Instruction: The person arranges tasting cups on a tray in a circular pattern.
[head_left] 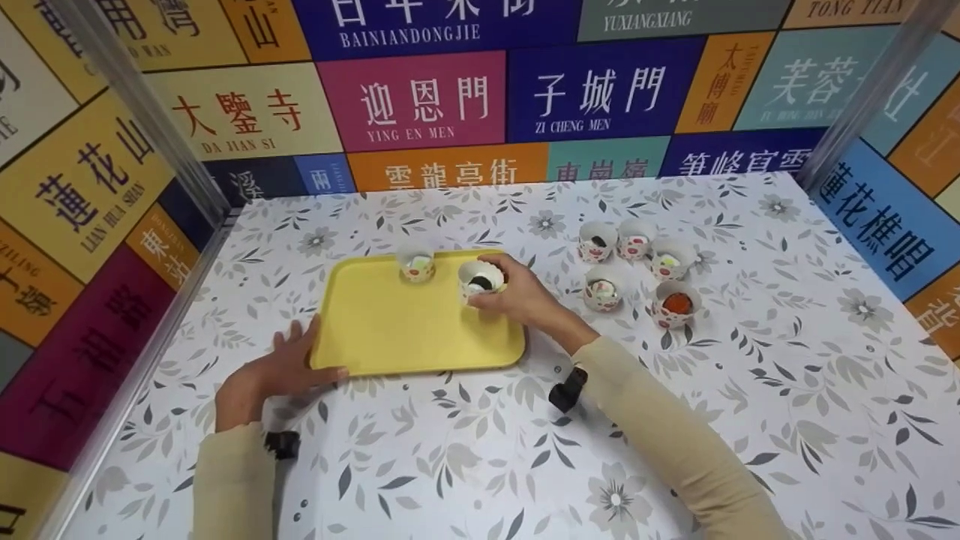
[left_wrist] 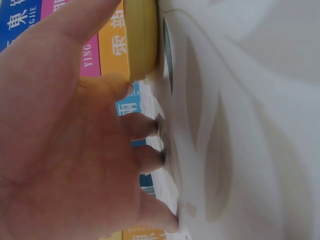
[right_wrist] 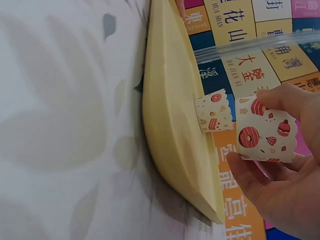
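Two paper cups are over the yellow tray [head_left: 390, 330] as I watch from my station. My right hand [head_left: 517, 296] pinches one of them, the cup with the dark filling [head_left: 481, 280], between thumb and fingertips near the tray's far right corner; in the right wrist view this cup [right_wrist: 265, 131] seems to sit just off the tray's surface, though I cannot tell for certain whether it touches. The other cup, with a pale filling [head_left: 417, 266], stands upright on the tray along its far edge, just left of the held one.

My left hand [head_left: 281, 367] lies spread and flat on the desk [head_left: 750, 390] at the tray's near left corner, thumb resting on the rim; the left wrist view shows its fingertips [left_wrist: 150, 127] pressed to the desk.

Five more cups [head_left: 637, 270] stand in a loose cluster on the desk to the right of the tray, well apart from it.
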